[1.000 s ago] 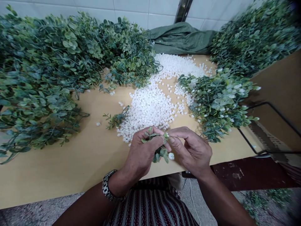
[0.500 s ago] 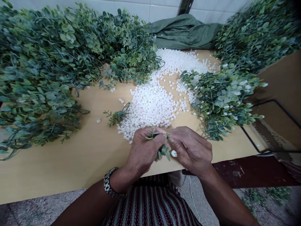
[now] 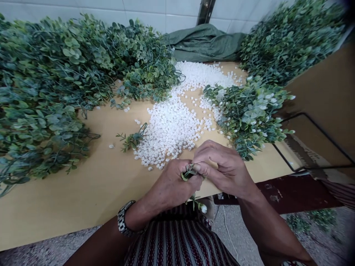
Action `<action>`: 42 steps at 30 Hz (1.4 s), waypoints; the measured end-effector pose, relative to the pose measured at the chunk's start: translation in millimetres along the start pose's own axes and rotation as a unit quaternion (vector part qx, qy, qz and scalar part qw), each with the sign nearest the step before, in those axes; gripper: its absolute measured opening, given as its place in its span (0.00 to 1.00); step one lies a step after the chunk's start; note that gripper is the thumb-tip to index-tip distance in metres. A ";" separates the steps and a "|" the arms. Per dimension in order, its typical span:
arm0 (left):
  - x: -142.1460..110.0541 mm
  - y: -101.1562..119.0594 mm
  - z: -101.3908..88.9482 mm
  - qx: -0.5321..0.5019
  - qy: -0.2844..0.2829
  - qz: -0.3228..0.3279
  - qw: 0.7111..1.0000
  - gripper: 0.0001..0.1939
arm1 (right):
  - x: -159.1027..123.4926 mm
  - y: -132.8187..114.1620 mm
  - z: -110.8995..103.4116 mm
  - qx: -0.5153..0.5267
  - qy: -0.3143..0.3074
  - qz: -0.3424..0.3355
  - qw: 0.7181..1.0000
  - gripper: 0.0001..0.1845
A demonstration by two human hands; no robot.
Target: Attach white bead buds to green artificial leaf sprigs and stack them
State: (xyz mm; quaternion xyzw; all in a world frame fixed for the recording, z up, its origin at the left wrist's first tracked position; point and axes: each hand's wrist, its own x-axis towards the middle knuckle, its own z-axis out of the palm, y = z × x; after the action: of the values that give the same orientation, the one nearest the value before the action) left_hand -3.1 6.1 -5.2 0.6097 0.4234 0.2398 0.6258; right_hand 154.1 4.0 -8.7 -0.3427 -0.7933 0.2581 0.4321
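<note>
My left hand (image 3: 177,184) is closed around an artificial leaf sprig (image 3: 189,173), just over the table's front edge. Green leaves poke out above the fist, and a stem below it ends in a white flower bud (image 3: 203,209). Thumb and forefinger of my right hand (image 3: 224,170) pinch the sprig's upper end, touching the left hand. Whether a small bud is also between those fingers is hidden. Beyond the hands spreads a heap of small white buds (image 3: 169,127). A loose leafy sprig (image 3: 132,140) lies at the heap's left edge.
Large piles of green foliage (image 3: 50,70) cover the table's left and back. Foliage tipped with white buds (image 3: 249,111) lies on the right, beside a cardboard box (image 3: 324,88) and a black wire frame (image 3: 330,136). A green cloth (image 3: 205,42) lies by the tiled wall.
Both hands have turned and the sprig has tilted, so its white bud now hangs lower, below the left fist. My right fingers have shifted over the sprig's top. The whole view has moved slightly.
</note>
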 end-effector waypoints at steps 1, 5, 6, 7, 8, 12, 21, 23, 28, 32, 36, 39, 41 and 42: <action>-1.9 0.2 -0.2 0.012 0.002 0.011 1.000 0.11 | -0.8 -0.1 1.5 -0.001 0.005 0.001 1.000 0.04; -12.7 -2.8 -1.6 0.021 0.065 0.071 0.995 0.04 | -10.1 -0.4 6.5 -0.037 0.047 0.004 0.998 0.04; -15.4 -4.8 -2.0 0.021 0.078 0.089 0.993 0.03 | -12.8 -0.8 7.9 -0.046 0.050 0.002 0.998 0.04; -18.0 -7.0 -2.4 0.025 0.085 0.107 0.990 0.03 | -15.3 -1.4 9.3 -0.053 0.050 -0.001 0.997 0.04; -20.2 -9.4 -3.0 0.035 0.090 0.124 0.988 0.04 | -17.6 -2.3 10.9 -0.057 0.046 -0.004 0.997 0.03; -28.2 -16.7 -6.5 0.082 0.091 0.163 0.979 0.08 | -22.2 -7.4 15.6 -0.045 0.021 0.003 0.999 0.03; -44.3 -18.5 -23.2 -0.121 0.213 0.003 0.970 0.05 | -5.1 15.1 17.6 -0.147 -0.059 -0.008 0.987 0.06; -41.7 -16.9 -26.2 -0.166 0.226 -0.049 0.959 0.04 | -1.4 21.5 20.9 -0.204 -0.099 -0.023 0.974 0.08; -35.0 -15.4 -29.8 -0.206 0.236 -0.100 0.944 0.03 | 0.8 27.2 29.6 -0.305 -0.146 -0.070 0.938 0.08; -34.6 -16.9 -31.7 -0.208 0.237 -0.081 0.945 0.02 | -1.3 26.6 30.4 -0.329 -0.145 -0.078 0.930 0.08; -34.1 -16.6 -31.7 -0.216 0.232 -0.071 0.946 0.02 | -3.5 21.9 25.8 -0.227 -0.084 -0.022 0.970 0.07; -32.1 -16.9 -28.5 -0.229 0.211 -0.072 0.947 0.02 | -5.4 16.6 22.0 -0.074 -0.042 0.075 0.994 0.06; -30.2 -18.0 -25.2 -0.234 0.201 -0.073 0.948 0.03 | -6.5 13.8 21.0 0.001 -0.024 0.130 0.991 0.06; -29.1 -18.5 -23.6 -0.235 0.199 -0.072 0.949 0.03 | -6.8 12.7 21.0 0.031 -0.014 0.148 0.988 0.05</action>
State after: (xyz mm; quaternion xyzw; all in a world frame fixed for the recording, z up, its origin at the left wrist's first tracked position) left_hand -41.8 -7.2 -13.8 0.3532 0.5139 0.4034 0.6696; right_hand 142.7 4.4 -31.5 -0.4392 -0.7314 0.3483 0.3884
